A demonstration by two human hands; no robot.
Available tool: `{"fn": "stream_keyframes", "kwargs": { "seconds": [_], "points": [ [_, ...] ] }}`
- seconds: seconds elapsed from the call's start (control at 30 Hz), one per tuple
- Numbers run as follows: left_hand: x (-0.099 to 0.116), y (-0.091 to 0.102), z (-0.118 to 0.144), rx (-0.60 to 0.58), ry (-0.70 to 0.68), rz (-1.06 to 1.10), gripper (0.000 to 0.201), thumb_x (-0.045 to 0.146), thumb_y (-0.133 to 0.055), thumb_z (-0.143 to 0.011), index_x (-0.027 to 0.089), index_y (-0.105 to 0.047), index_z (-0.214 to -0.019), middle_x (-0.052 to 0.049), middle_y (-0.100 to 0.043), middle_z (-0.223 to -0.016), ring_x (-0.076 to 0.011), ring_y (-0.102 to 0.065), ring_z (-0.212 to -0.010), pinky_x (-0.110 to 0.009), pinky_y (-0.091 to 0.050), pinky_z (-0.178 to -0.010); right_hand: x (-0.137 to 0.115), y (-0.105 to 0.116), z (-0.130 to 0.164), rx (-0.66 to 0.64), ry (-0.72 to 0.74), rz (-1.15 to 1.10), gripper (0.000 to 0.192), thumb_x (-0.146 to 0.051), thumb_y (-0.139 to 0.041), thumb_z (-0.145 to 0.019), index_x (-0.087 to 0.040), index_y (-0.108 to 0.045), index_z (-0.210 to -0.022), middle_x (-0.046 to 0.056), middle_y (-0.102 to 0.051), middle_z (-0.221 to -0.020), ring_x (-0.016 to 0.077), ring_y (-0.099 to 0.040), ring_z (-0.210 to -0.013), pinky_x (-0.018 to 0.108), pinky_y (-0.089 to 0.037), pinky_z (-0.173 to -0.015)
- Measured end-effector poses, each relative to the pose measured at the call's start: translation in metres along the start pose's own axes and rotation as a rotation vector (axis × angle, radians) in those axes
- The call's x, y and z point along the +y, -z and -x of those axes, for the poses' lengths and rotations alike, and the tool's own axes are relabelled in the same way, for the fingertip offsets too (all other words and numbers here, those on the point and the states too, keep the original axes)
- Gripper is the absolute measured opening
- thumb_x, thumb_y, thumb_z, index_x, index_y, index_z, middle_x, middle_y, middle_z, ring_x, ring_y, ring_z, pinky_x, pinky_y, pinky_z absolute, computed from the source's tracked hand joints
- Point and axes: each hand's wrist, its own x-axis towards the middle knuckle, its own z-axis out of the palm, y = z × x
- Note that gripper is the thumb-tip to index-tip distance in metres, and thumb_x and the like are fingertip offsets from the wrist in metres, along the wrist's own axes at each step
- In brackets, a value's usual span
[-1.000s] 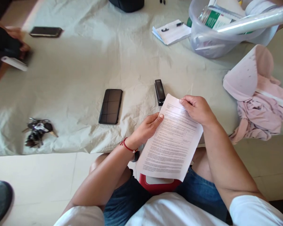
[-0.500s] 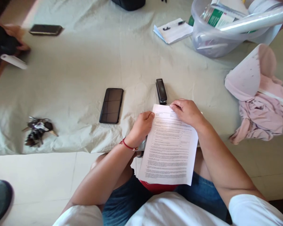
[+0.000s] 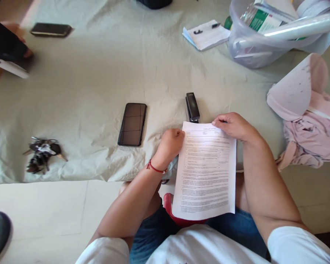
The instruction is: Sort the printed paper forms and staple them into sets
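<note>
A printed sheet of paper (image 3: pixel 206 172) hangs over the table's front edge above my lap; whether there is more than one sheet I cannot tell. My left hand (image 3: pixel 172 145), with a red string bracelet (image 3: pixel 156 167) at the wrist, pinches its upper left edge. At the top edge, toward the right corner, my right hand (image 3: pixel 233 124) grips the paper between thumb and fingers. Just beyond the paper's top lies a black stapler (image 3: pixel 192 106), touched by neither hand. To the left of my left hand rests a dark smartphone (image 3: pixel 132 124).
A bunch of keys (image 3: pixel 44 152) lies at the front left. Pink fabric (image 3: pixel 305 135) with a visor cap (image 3: pixel 290 90) is on the right, below a plastic tub (image 3: pixel 257 53). A notepad (image 3: pixel 206 35) and another phone (image 3: pixel 51 30) lie farther back. Another person's hand (image 3: pixel 27 51) holds something dark.
My right hand has slid rightward along the top edge toward the corner. The paper and my left hand sit slightly farther right in view, and the sheet now lies straighter.
</note>
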Motion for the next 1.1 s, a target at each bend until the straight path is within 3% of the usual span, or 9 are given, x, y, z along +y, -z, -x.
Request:
{"fn": "stream_keyframes", "kwargs": {
  "seconds": [0.13, 0.37, 0.63, 0.93, 1.1],
  "points": [
    [-0.003, 0.005, -0.008, 0.045, -0.062, -0.161, 0.042, 0.017, -0.052, -0.096, 0.023, -0.032, -0.060, 0.005, -0.033, -0.060, -0.0126, -0.029, -0.062, -0.032, -0.022, -0.061, -0.007, 0.000, -0.006, -0.001, -0.019, 0.003, 0.028, -0.042, -0.064, -0.089, -0.019, -0.077, -0.082, 0.001, -0.075, -0.082, 0.0199, -0.066, -0.080, 0.032, -0.045, -0.076],
    [-0.002, 0.006, -0.017, 0.023, -0.064, -0.302, 0.045, 0.013, -0.052, -0.096, 0.025, -0.029, -0.058, 0.004, -0.037, -0.059, -0.0144, -0.032, -0.060, -0.035, -0.021, -0.063, -0.008, 0.000, -0.014, 0.003, -0.010, 0.083, 0.026, -0.037, -0.063, -0.092, -0.019, -0.081, -0.087, 0.003, -0.079, -0.087, 0.0222, -0.070, -0.086, 0.033, -0.048, -0.079],
    [0.005, -0.002, -0.022, -0.056, -0.067, -0.202, 0.047, 0.010, -0.049, -0.097, 0.026, -0.031, -0.056, 0.004, -0.037, -0.056, -0.0150, -0.034, -0.059, -0.034, -0.025, -0.063, 0.007, 0.008, -0.018, -0.012, 0.040, 0.231, 0.033, -0.045, -0.059, -0.093, -0.021, -0.082, -0.088, 0.005, -0.078, -0.086, 0.0234, -0.068, -0.085, 0.035, -0.049, -0.079],
    [0.013, -0.004, -0.023, -0.124, -0.007, -0.128, 0.049, 0.013, -0.048, -0.098, 0.024, -0.040, -0.050, 0.000, -0.054, -0.045, -0.0132, -0.046, -0.048, -0.031, -0.037, -0.061, 0.001, 0.026, -0.032, -0.051, 0.177, 0.363, 0.037, -0.045, -0.055, -0.097, -0.025, -0.086, -0.097, 0.005, -0.081, -0.089, 0.0301, -0.063, -0.107, 0.043, -0.050, -0.102],
    [0.013, -0.005, -0.023, -0.115, -0.024, -0.102, 0.047, 0.010, -0.048, -0.095, 0.024, -0.044, -0.051, -0.001, -0.061, -0.047, -0.0138, -0.052, -0.051, -0.030, -0.040, -0.060, 0.004, 0.022, -0.032, 0.033, 0.190, 0.353, 0.031, -0.043, -0.060, -0.096, -0.025, -0.085, -0.097, 0.007, -0.081, -0.095, 0.0327, -0.062, -0.113, 0.050, -0.051, -0.106]
  ]
}}
